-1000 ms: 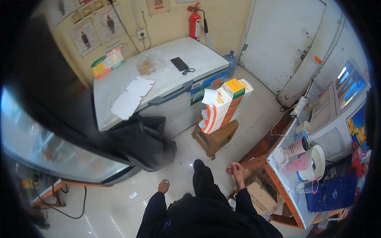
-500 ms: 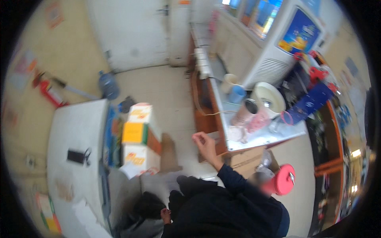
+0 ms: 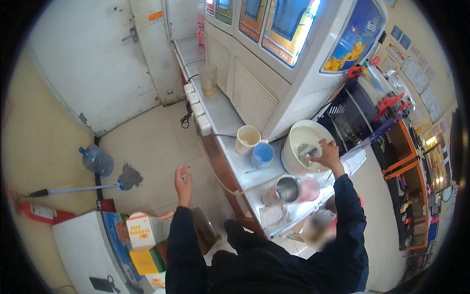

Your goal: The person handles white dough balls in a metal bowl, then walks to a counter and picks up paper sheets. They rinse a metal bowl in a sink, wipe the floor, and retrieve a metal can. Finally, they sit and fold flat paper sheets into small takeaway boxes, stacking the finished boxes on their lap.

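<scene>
Tub (image 3: 304, 131), the white one, sits on the metal counter (image 3: 238, 166), jammed up pretty close to the big drinks machine (image 3: 254, 93). Kinda crowded there: a cream mug (image 3: 248, 140) and a blue mug (image 3: 263, 154) are just to its left, and on the near side there's a steel-lined cup (image 3: 272, 194) with a pink cup (image 3: 309, 189) right beside it. Some crumpled wrap (image 3: 275, 214) lies by the counter's near corner. Further back there's a clear jug (image 3: 208, 81).

Right hand (image 3: 331, 158) is over the tub's right side, thumb and fingers apart, with a shiny metal thing (image 3: 306, 151) inside just past the thumb. Can't tell if the fingers actually touch that or the rim. Left hand (image 3: 183, 183) hangs in mid-air off to the left, loosely curled with nothing in it, well away from the mugs.
</scene>
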The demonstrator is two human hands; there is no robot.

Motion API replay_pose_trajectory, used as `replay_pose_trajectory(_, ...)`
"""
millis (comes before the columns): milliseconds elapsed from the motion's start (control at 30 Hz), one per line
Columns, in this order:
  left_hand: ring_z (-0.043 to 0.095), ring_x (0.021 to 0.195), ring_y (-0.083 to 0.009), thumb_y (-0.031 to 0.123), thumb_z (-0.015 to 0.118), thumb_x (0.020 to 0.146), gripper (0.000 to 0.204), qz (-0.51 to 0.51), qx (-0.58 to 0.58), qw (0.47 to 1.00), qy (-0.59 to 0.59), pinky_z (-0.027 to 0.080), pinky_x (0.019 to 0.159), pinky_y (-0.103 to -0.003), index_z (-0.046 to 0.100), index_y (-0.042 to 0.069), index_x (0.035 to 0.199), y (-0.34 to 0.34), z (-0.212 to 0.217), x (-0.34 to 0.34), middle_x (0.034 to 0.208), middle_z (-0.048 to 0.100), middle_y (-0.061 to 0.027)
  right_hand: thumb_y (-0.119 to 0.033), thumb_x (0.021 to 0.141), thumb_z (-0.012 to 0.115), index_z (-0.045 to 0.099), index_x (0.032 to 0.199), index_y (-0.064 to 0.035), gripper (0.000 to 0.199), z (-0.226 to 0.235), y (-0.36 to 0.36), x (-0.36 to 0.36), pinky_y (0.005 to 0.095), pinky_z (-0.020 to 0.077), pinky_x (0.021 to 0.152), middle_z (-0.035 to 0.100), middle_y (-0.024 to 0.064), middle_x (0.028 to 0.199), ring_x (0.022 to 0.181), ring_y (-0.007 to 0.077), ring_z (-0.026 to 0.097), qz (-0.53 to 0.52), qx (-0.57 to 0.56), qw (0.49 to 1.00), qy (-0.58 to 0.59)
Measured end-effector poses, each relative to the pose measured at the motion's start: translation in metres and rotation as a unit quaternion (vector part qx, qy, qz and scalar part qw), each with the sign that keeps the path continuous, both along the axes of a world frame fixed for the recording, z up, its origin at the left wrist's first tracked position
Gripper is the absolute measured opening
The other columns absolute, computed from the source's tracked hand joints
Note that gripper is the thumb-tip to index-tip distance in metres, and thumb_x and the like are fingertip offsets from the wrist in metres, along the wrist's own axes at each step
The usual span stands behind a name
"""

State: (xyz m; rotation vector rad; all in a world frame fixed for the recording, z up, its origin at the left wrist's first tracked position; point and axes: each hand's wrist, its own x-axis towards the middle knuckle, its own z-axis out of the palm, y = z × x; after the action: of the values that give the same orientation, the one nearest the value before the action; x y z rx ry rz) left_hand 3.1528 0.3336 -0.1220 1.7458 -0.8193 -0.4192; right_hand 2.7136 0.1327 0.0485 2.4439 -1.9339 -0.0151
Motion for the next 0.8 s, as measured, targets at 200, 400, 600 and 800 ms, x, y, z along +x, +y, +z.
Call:
replay_pose_trajectory(200,0.055,0.095,-0.0200,0.010,0.059,0.083,0.032,-0.046,0.029,0.998,0.001,0.043,0.075,-0.032,0.054,0.009,0.114,-0.097,-0.017,0.034,0.106,0.058,-0.0081,-0.053,0.047,0.081,0.046,0.119,-0.0035,0.095,-0.041,-0.030,-0.005,0.0493,0.0244,0.096,0.055,0.0159,0.115,0.118,0.0386,0.038,-0.019,0.113,0.993,-0.017)
replay_pose_trajectory(400,0.055,0.098,-0.0237,0.008,0.059,0.081,0.035,-0.064,0.026,0.998,-0.004,0.045,0.083,-0.035,0.052,0.005,0.115,-0.165,-0.051,0.082,0.107,0.058,-0.0110,-0.058,0.043,0.081,0.039,0.130,-0.0049,0.110,-0.046,-0.036,-0.017,0.0580,0.0229,0.100,0.035,0.0153,0.136,0.123,0.0493,0.029,-0.013,0.195,0.978,0.066)
replay_pose_trajectory(600,0.054,0.100,-0.0357,0.005,0.059,0.079,0.040,-0.114,-0.039,0.976,-0.182,0.042,0.087,-0.041,0.048,-0.001,0.117,-0.262,-0.078,0.127,0.106,0.056,-0.0202,-0.034,0.037,0.086,0.038,0.115,-0.0041,0.096,0.032,0.017,-0.008,0.0458,0.0266,0.093,0.047,0.0115,0.106,0.104,0.0320,0.043,-0.096,0.026,0.995,-0.027)
replay_pose_trajectory(800,0.051,0.097,-0.0407,0.005,0.052,0.083,0.029,-0.260,0.075,0.941,-0.203,0.042,0.081,-0.045,0.045,-0.002,0.110,-0.277,-0.052,0.148,0.099,0.053,-0.0229,-0.031,0.052,0.082,0.036,0.126,0.0014,0.093,0.082,0.009,0.001,0.0460,0.0227,0.102,0.044,0.0188,0.119,0.116,0.0368,0.038,-0.151,-0.008,0.988,0.009)
